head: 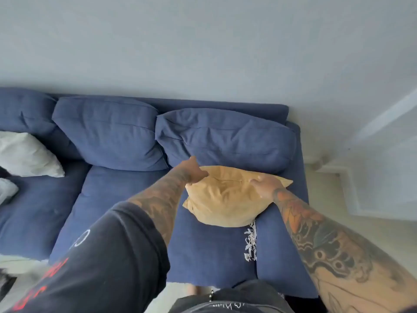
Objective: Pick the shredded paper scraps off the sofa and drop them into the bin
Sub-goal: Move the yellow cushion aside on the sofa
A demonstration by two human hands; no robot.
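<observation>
Pale wall backs a navy fabric sofa point(117, 199); both hands grip a mustard-yellow square cushion point(223, 199), left hand point(194, 171) pinching its far corner, right hand point(264, 185) clasping its right edge; white shredded paper scraps point(251, 242) lie in the seat seam just beneath; no bin shows. Step, likely: clearing the cushion aside; next, pinching up the scraps.

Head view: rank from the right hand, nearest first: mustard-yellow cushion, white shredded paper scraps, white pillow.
1. Mustard-yellow cushion: under the right hand, which holds it.
2. White shredded paper scraps: in the seat seam, just below the cushion.
3. White pillow: far left end of the blue sofa.
</observation>
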